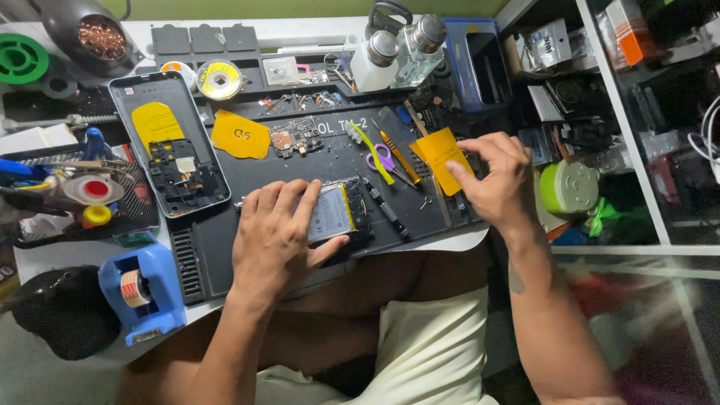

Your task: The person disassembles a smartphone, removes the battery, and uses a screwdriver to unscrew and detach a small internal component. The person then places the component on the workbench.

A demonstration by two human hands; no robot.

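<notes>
From the head camera, looking down on my bench: my left hand lies flat over the opened phone at the middle of the black work mat. The fingers are spread on top and the thumb is hooked along the near edge, so this grip is a broad press that pins the phone down rather than a pinch. The grey battery face shows just past my fingertips, toward 3 o'clock.

My right hand is at about 2 o'clock from the phone, its grip narrow, thumb and forefinger closed on the edge of a yellow paper slip. The slip touches the mat at its far corner.

The purple-handled scissors, a yellow-green pry tool and an orange-handled screwdriver lie between the two hands, at 12 to 1 o'clock from the phone. A second phone frame rests at 10 o'clock, a bare circuit board at 12, and a blue tape dispenser at 8.

To do this well, I judge the left palm should keep steady, even pressure so the phone does not slide, staying off the exposed board. The right pinch should stay light, or the slip will crease.
</notes>
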